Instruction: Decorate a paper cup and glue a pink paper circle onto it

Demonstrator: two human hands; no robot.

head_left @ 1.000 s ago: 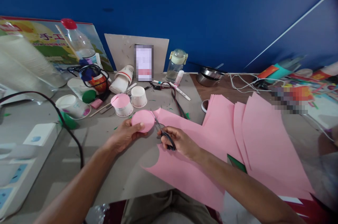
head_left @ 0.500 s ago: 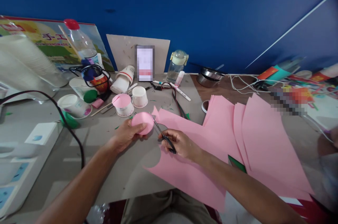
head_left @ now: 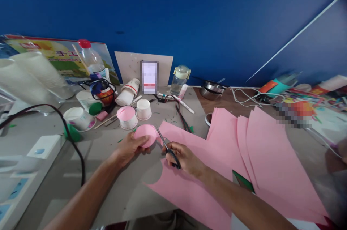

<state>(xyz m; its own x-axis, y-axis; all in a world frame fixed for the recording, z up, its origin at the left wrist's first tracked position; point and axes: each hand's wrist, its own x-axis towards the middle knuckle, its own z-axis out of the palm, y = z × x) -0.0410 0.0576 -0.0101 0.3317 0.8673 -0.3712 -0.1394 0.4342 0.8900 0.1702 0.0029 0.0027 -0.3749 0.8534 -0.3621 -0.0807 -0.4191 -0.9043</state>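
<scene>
My left hand [head_left: 132, 145] pinches a round piece of pink paper [head_left: 145, 134], its thumb lying flat on top. Wrapped round the handles of black-handled scissors [head_left: 173, 157] is my right hand [head_left: 183, 156]. The blades point up and left, at the right edge of the pink circle. Under my right hand lies a large pink sheet [head_left: 195, 186] with a curved piece cut out of its left side. Just beyond the circle stand a paper cup with pink inside it [head_left: 128, 123] and a plain white paper cup [head_left: 143, 110].
More pink sheets [head_left: 273, 157] lie stacked on the right. Behind are a lidded glass jar [head_left: 180, 77], a marker [head_left: 186, 105], a phone [head_left: 149, 77] and metal bowls [head_left: 211, 90]. A dark cable [head_left: 77, 143], cups and a bottle [head_left: 92, 58] stand at left.
The view has tilted up, so everything sits lower in the picture. A small pink scrap at the circle's edge has moved down beside the scissors. Both hands keep their hold.
</scene>
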